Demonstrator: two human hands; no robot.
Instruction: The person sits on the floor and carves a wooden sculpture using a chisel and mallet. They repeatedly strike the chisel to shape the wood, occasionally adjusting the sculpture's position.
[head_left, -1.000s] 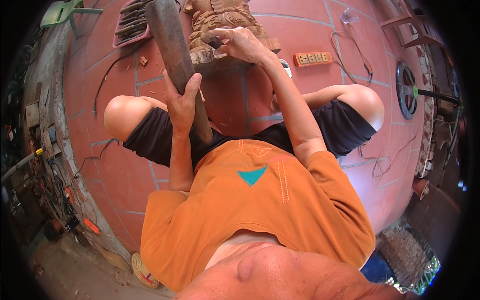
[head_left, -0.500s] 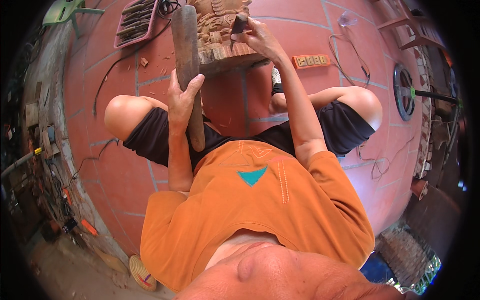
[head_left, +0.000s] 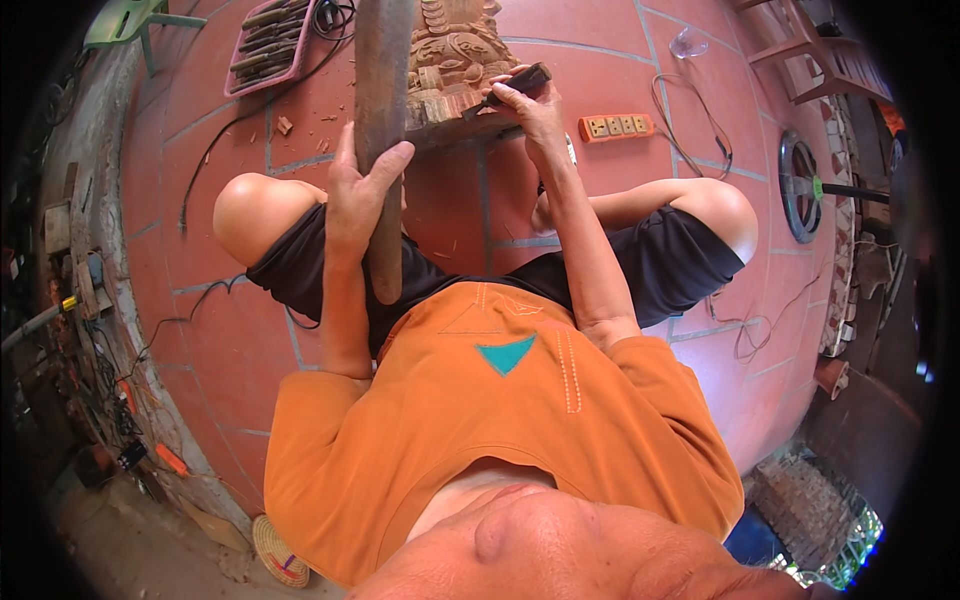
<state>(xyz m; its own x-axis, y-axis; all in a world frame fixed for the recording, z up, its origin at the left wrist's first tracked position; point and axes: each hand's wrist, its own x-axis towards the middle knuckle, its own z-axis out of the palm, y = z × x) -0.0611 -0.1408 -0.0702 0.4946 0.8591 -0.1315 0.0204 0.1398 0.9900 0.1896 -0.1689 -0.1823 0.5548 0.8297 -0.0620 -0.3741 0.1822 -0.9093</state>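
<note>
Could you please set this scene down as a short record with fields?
Left hand: holds a long wooden club
Right hand: holds a dark tool, its tip by the carving's near edge
Carving: brown wood, in front of the person
Far left: pink tray of tools
Right of carving: orange power strip
Floor: red tiles, scattered wood chips

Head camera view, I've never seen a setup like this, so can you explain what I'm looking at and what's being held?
There's no robot, just a person's bare hands. A wide fisheye camera on their head looks down, which bends the edges. The left hand holds a long wooden club. The right hand holds a slim dark tool, pointing towards carved wood. On the red tiled floor are a pink tray of tools, an orange power strip and wood chips.
</note>
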